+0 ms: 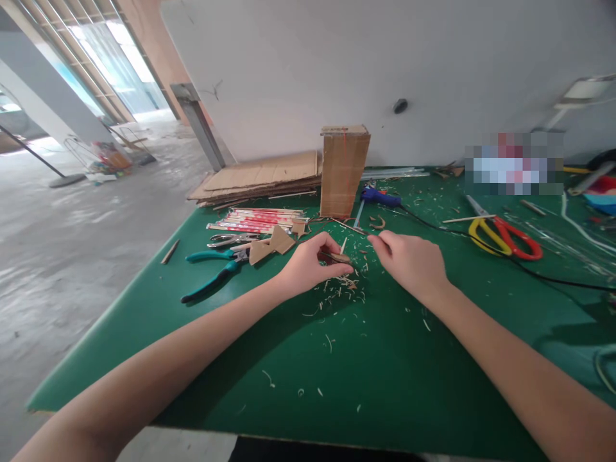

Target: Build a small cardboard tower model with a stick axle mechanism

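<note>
My left hand [315, 264] is closed around a small flat brown piece [339, 258], which looks like wood or cardboard. A short pale sliver [343, 245] sticks up beside it. Closed in a fist, my right hand [409, 262] grips a thin, narrow tool [350, 226] whose end points left; whether it is a knife cannot be made out. The two hands are apart, with the tool's tip above the brown piece. Curled pale shavings [344, 285] are scattered on the green table below my left hand.
Teal-handled pliers [216, 273], cardboard scraps [272, 246] and wrapped sticks [260, 220] lie left. An upright cardboard box [344, 173] stands behind, with a blue glue gun [380, 196] beside it. Scissors [505, 237] lie right, near a black cable [543, 277]. The green table [289, 372] bears loose shavings.
</note>
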